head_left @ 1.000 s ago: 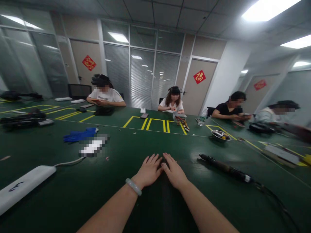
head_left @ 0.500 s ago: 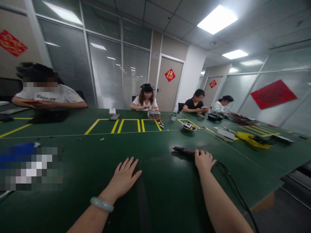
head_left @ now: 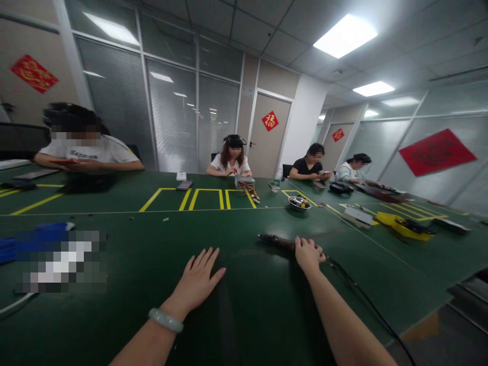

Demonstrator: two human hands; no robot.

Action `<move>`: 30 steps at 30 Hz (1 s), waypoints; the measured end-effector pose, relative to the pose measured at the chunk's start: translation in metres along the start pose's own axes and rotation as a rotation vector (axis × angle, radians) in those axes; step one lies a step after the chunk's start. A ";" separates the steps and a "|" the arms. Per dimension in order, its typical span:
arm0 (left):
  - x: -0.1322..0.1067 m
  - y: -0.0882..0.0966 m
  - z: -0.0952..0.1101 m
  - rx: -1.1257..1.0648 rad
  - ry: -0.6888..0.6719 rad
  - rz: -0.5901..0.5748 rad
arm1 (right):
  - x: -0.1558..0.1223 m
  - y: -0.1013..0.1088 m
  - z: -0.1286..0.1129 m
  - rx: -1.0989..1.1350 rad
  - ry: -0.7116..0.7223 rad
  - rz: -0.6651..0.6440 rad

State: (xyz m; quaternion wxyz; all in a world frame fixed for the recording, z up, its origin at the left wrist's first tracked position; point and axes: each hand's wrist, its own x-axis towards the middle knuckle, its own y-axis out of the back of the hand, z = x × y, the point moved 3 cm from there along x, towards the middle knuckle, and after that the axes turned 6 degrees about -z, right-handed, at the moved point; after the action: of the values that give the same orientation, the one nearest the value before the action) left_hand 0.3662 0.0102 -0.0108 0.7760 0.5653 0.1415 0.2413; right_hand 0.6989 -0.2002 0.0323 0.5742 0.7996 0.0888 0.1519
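My right hand (head_left: 308, 254) is closed around the rear part of a dark electric screwdriver (head_left: 277, 241), which lies along the green tabletop with its tip pointing left. A black cord (head_left: 360, 292) runs from its back end toward the lower right. My left hand (head_left: 198, 279) rests palm down on the table, fingers stretched and spread, holding nothing. A pale green bangle (head_left: 166, 320) circles the left wrist. Between the two hands is bare tabletop (head_left: 251, 284).
Ahead stand a metal bowl (head_left: 299, 204) with small parts and a water bottle (head_left: 277, 181). A grey metal box with wires (head_left: 245, 183) is before a person (head_left: 231, 157) opposite. A yellow object (head_left: 404, 226) lies right, a blue item (head_left: 38, 241) left. Other people sit around.
My right hand has moved left across the table with the screwdriver. My left hand stays nearly in place. The view has shifted slightly.
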 end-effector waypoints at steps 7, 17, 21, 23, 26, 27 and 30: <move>-0.009 0.026 0.041 0.085 -0.255 0.202 | -0.111 -0.021 -0.113 0.060 0.491 -0.135; -0.014 0.032 0.033 0.050 -0.127 0.136 | -0.117 -0.006 -0.119 0.296 0.853 -0.430; -0.010 0.035 0.034 0.016 -0.096 0.091 | -0.101 -0.001 -0.057 -0.015 0.702 -0.253; -0.009 0.038 0.031 0.000 -0.101 0.073 | -0.104 -0.003 -0.040 -0.059 0.671 -0.193; -0.010 0.045 0.021 0.002 -0.113 0.063 | -0.109 -0.007 -0.039 -0.036 0.728 -0.140; -0.011 0.048 0.016 0.009 -0.110 0.057 | -0.110 -0.009 -0.044 -0.036 0.748 -0.139; -0.017 0.057 -0.005 0.020 -0.068 0.045 | -0.114 -0.010 -0.064 -0.060 0.803 -0.157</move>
State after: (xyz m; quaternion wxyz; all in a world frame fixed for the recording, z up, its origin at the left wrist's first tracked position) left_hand 0.3369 0.0190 0.0401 0.7690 0.5841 0.1048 0.2379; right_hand 0.5700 -0.1761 0.0257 0.5268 0.6504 0.3622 0.4103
